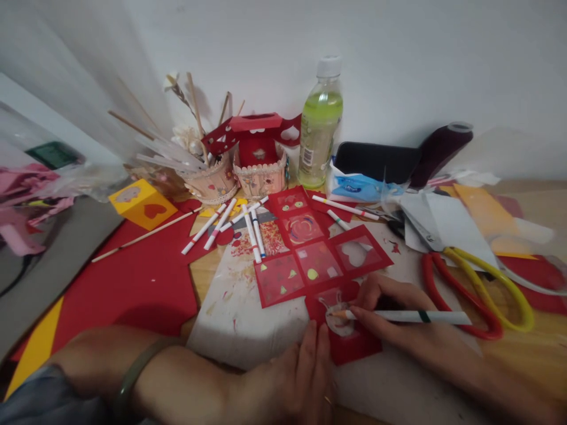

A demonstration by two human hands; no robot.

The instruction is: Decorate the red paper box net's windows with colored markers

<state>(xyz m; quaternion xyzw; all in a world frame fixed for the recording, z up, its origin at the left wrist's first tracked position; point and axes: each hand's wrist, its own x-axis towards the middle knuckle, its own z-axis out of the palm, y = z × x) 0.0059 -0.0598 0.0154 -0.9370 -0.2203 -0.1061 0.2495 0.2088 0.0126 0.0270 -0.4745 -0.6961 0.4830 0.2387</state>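
Low in the middle of the frame, the right hand (398,319) has its fingers clenched around a marker (407,317), tip on the red card (319,268) lying on the counter (531,354). The left hand (296,378) lies flat, fingers released, pressing the card's lower edge. Scissors (478,289) lie right.

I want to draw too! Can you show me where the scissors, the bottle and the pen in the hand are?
scissors (478,295): head view, on the red and yellow handles.
bottle (319,127): head view, on its green-filled middle.
pen (411,317): head view, on its white barrel, held in the right hand (398,313).
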